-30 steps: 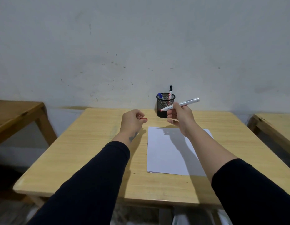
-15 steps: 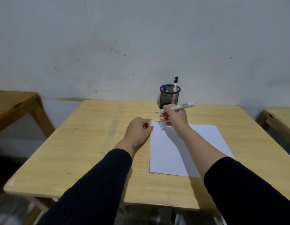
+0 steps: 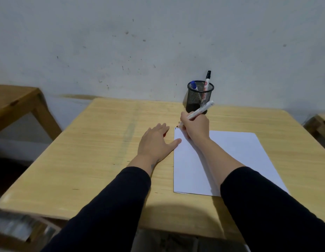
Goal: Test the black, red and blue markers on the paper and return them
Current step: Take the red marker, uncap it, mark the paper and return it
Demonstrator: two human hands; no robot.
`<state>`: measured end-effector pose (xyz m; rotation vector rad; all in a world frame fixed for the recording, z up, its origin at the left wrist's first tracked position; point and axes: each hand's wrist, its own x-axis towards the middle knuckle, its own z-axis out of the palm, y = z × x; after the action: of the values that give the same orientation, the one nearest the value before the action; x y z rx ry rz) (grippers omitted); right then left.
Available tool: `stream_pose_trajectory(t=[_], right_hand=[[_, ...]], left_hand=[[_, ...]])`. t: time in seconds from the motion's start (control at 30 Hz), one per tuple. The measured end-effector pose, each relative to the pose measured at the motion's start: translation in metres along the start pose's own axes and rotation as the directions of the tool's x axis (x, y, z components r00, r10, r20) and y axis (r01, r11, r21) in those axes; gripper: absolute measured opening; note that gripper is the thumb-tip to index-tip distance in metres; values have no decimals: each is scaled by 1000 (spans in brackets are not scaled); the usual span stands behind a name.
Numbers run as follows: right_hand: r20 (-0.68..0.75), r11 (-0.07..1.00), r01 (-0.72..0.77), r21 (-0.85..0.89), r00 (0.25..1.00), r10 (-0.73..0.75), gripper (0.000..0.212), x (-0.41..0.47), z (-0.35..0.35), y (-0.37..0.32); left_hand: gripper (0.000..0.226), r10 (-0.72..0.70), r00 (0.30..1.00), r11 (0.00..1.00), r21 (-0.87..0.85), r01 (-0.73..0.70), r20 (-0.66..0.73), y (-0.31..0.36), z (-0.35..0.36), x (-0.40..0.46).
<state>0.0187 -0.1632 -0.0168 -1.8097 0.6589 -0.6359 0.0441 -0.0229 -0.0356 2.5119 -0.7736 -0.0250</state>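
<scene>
Down from mid-air a second ago: right hand (image 3: 195, 127) now at the far left corner of the paper (image 3: 230, 160), closed in a writing grip around the white-barrelled marker (image 3: 200, 110), tip on or just at the sheet's edge. Barrel slanted up and away toward the mesh holder (image 3: 200, 96). A small dark tick visible right at that corner beside the tip; too small to say whether fresh ink or shadow. Colour of the marker in hand not readable from the barrel; a sliver of red showing under the left hand (image 3: 155, 140), probably its cap, so likely the red one under test.

Left hand no longer a loose fist above the desk (image 3: 103, 142): now flat, fingers spread, palm down on the wood just left of the paper, thumb tip touching the sheet's left edge. Whether the cap is pinned under the fingers or merely lying there, cannot tell.

Meaning for the task: approach over, first stroke of this marker about to start or just started. Sheet otherwise blank, so testing looks early. Blue marker (image 3: 194, 85) and black marker (image 3: 207, 79) standing capped in the holder, well beyond the hands, just behind the right knuckles in this view. Recapping and the return to the holder yet to come.
</scene>
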Motion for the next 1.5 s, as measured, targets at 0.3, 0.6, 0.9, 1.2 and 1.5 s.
stream_pose_trajectory(t=[0.3, 0.6, 0.9, 1.2, 1.5], right_hand=[[13, 997, 13, -72, 1000, -12, 29, 4, 5, 7], [7, 994, 4, -108, 1000, -3, 28, 3, 4, 6], [166, 916, -244, 319, 966, 200, 19, 6, -25, -18], [320, 886, -226, 404, 943, 95, 12, -7, -62, -33], [291, 785, -150, 601, 956, -40, 19, -15, -101, -86]], left_hand=[[73, 8, 1000, 999, -39, -9, -13, -3, 3, 1], [73, 0, 1000, 998, -65, -1, -14, -3, 2, 1], [48, -24, 999, 965, -261, 36, 48, -10, -22, -1], [18, -37, 994, 916, -401, -7, -100, -3, -33, 7], [21, 85, 957, 749, -616, -245, -277, 59, -73, 20]])
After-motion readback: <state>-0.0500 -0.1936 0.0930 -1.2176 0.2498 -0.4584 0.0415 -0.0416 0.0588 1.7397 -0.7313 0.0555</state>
